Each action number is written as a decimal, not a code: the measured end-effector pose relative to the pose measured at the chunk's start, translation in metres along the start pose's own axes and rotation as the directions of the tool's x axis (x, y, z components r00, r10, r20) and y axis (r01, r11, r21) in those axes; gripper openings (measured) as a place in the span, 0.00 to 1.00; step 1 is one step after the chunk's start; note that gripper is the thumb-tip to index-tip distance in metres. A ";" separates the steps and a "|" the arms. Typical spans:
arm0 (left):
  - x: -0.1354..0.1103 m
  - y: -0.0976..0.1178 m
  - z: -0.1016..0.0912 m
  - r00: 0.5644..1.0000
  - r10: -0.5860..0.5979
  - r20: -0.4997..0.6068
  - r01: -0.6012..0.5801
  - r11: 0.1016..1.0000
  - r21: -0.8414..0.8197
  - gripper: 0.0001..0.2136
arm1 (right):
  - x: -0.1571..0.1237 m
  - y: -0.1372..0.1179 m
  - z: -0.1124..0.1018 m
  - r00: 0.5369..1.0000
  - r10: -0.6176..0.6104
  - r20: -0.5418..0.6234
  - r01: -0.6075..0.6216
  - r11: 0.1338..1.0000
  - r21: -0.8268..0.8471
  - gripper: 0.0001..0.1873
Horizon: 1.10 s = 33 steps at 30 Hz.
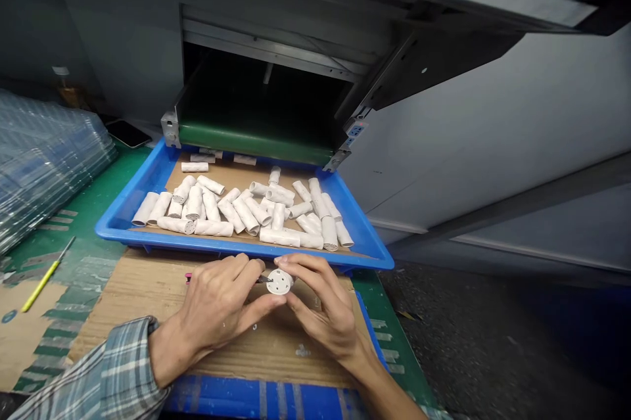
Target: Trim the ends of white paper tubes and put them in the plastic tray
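Note:
In front of me my right hand (323, 302) grips a white cylinder (279, 282) between thumb and fingers, its round end with small holes turned toward me. My left hand (221, 295) is closed around a thin tool with a dark tip (263, 280); a pink end pokes out behind the knuckles. That tip touches the left side of the cylinder's end face, and the left thumb rests at its lower edge. Most of the tool is hidden in my fist, so its kind is unclear. Both hands are above a cardboard sheet (142, 302).
Beyond my hands, a blue tray (162, 236) holds many similar white tubes (244, 213). A green conveyor belt (251, 137) ends over its far side. At left lie a yellow screwdriver-like tool (42, 285), a phone (128, 133) and stacked clear plastic trays (49, 157).

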State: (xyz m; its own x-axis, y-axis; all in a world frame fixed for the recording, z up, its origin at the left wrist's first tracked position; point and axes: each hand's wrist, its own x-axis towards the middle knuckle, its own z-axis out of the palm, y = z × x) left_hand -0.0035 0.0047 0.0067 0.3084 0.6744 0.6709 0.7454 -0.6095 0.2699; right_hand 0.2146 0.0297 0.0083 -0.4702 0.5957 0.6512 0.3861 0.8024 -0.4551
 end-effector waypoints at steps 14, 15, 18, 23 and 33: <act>-0.002 0.003 0.001 0.999 -0.001 0.033 0.000 1.000 0.029 0.22 | -0.006 -0.001 0.012 0.990 -0.043 -0.137 0.037 0.998 -0.046 0.19; -0.002 0.003 0.001 0.999 0.000 0.036 -0.001 1.000 0.028 0.22 | -0.005 -0.001 0.012 0.989 -0.046 -0.143 0.038 0.998 -0.054 0.19; -0.002 0.004 0.002 0.999 -0.001 0.032 0.001 1.000 0.014 0.22 | -0.004 -0.003 0.013 0.983 -0.067 -0.173 0.055 0.996 -0.073 0.19; -0.004 0.006 0.004 1.000 -0.008 0.021 0.009 1.000 -0.028 0.20 | -0.005 -0.003 0.016 0.963 -0.142 -0.231 0.113 0.984 -0.135 0.19; -0.006 0.010 0.007 0.999 -0.014 0.046 0.014 1.000 -0.012 0.19 | -0.007 -0.001 0.023 0.938 -0.180 -0.295 0.133 0.976 -0.171 0.22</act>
State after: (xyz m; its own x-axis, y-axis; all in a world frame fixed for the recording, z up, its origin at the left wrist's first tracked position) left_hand 0.0062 -0.0025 0.0004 0.3248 0.7011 0.6348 0.7424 -0.6048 0.2882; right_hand 0.1989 0.0253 -0.0097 -0.2762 0.4034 0.8723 0.4499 0.8563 -0.2536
